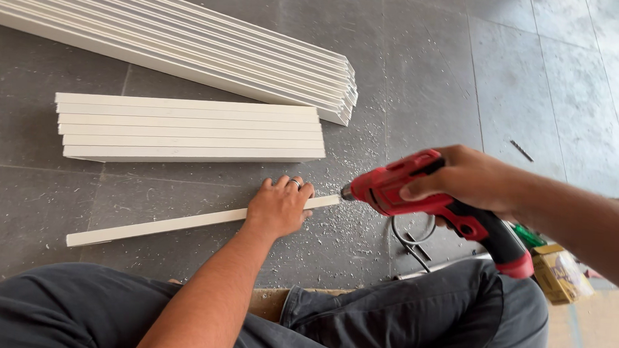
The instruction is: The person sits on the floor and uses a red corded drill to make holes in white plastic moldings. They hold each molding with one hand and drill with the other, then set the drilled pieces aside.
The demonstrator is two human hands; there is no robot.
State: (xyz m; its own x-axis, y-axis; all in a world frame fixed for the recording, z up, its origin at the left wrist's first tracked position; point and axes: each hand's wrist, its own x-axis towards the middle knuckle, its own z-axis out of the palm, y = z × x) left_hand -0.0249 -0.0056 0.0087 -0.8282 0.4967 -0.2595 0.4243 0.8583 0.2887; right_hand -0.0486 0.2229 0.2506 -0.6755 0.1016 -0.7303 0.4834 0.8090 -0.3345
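Fingers, left hand (279,206): I see them spread flat, pressing the long white wooden strip (177,223) onto the grey floor (423,75).
Fingers, right hand (464,178): wrapped around the red and black power drill (435,201).
Drill tip: at the strip's right end.
Behind: two stacks of white boards (187,130).

Grey tiled floor (518,78) carries 2 stacks of white strips (187,130), (190,43), 1 single white strip (157,225), scattered shavings (349,227), a small box (560,272) and a drill bit (521,150).
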